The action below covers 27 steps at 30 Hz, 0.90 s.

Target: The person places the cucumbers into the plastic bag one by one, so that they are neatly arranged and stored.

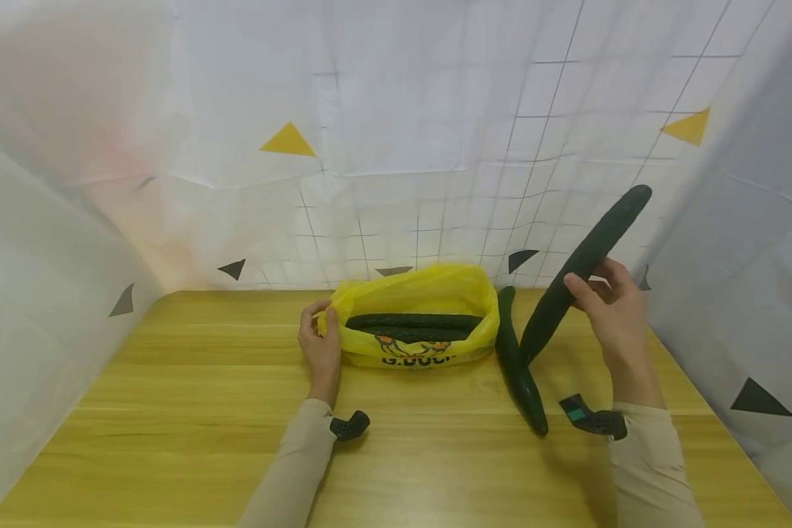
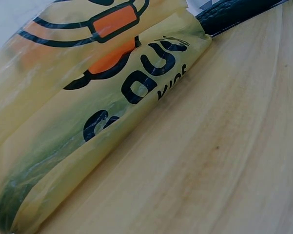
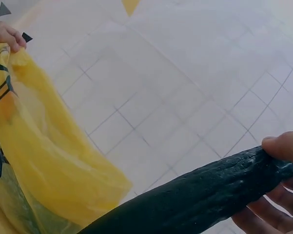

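A yellow plastic bag (image 1: 429,358) with printed lettering lies on the table, its mouth held wide. Inside it, two dark green cucumbers (image 1: 412,321) lie side by side. My left hand (image 1: 320,345) grips the bag's left rim between thumb and fingers. My right hand (image 1: 610,304) pinches a long cucumber (image 1: 587,253) around its middle, tilted with its upper end to the right. That cucumber's lower end overlaps another cucumber (image 1: 521,381) lying on the table just right of the bag. In the right wrist view the held cucumber (image 3: 200,195) runs beside the bag (image 3: 53,146).
The wooden table (image 1: 191,411) ends at a white sheet wall (image 1: 402,110) behind the bag, printed with grid lines and triangles. More white sheeting (image 1: 752,293) stands along the right side. A dark wrist device (image 1: 594,419) sits at my right cuff.
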Each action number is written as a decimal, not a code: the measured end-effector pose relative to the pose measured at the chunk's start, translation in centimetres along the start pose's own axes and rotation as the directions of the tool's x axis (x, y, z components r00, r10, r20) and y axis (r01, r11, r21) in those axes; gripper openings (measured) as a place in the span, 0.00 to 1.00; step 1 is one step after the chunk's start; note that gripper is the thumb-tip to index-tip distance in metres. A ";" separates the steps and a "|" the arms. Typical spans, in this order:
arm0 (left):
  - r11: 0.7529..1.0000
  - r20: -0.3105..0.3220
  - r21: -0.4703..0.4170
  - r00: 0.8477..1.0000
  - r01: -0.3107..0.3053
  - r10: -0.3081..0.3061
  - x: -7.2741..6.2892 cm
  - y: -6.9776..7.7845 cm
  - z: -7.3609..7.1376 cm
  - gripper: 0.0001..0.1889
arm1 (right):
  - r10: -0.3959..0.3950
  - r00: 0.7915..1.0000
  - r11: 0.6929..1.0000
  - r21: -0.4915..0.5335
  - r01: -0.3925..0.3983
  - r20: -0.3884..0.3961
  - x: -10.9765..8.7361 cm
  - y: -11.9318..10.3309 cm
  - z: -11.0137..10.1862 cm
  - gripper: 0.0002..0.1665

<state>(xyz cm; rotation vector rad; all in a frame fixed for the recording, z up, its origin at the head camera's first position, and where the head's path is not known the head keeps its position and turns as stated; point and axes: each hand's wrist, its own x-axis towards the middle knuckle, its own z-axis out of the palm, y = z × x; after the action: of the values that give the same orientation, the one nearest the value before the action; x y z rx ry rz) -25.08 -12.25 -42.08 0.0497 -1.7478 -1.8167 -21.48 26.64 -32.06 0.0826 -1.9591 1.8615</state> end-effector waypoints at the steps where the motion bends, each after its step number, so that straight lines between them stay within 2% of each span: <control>1: 1.000 0.002 -0.001 1.000 0.003 -0.003 0.0 0.0 0.0 0.13 | -0.009 1.000 0.999 0.034 0.009 -0.003 0.0 -0.1 0.0 0.31; 12: 1.000 0.008 0.002 1.000 0.009 -0.009 -0.1 -0.1 0.1 0.13 | -0.031 0.999 0.988 0.151 0.036 -0.032 -0.2 -0.7 0.8 0.30; 17: 1.000 0.005 -0.007 1.000 0.004 -0.004 -0.1 0.0 0.1 0.13 | -0.042 0.997 0.973 0.223 0.054 -0.062 -0.1 -0.8 1.2 0.30; 24: 1.000 0.004 -0.012 1.000 -0.002 0.002 0.0 0.0 0.1 0.13 | -0.105 0.985 0.949 0.283 0.140 -0.135 0.1 -1.0 1.6 0.30; 27: 1.000 0.001 -0.014 1.000 -0.002 0.002 0.1 -0.1 0.1 0.13 | -0.144 0.977 0.930 0.317 0.189 -0.159 0.2 -1.2 1.8 0.30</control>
<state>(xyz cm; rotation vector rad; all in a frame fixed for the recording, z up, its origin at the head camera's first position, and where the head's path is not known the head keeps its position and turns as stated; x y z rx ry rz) -25.25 -12.17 -42.16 0.0411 -1.7348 -1.8276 -21.78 24.82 -30.87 0.2130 -1.4870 2.0065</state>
